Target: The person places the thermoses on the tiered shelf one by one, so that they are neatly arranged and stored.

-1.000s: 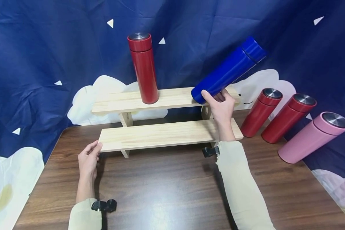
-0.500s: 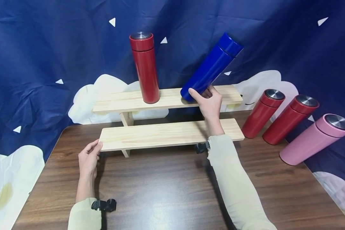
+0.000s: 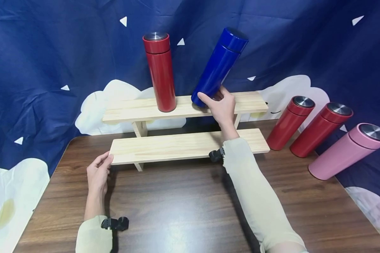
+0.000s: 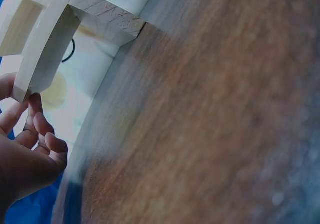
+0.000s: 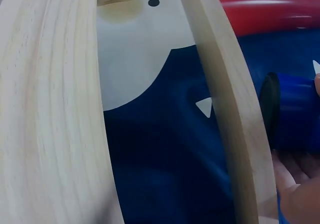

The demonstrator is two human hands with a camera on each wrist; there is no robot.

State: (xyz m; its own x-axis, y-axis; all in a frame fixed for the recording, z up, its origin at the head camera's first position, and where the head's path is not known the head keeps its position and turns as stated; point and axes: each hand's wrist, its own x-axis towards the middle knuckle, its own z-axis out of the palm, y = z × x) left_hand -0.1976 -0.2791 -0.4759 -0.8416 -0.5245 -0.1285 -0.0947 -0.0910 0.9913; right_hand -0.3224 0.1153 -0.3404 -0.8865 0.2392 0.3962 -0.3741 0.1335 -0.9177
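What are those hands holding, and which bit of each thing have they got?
The right hand holds the blue bottle near its bottom end. The left hand pinches the lower shelf at its left end.

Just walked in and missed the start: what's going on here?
A person's right hand grips the tilted blue flask, its base on or just above the upper shelf, where a red flask stands. The left hand pinches the left end of the lower shelf. On the table, to the right, stand two more red flasks and a pink flask.
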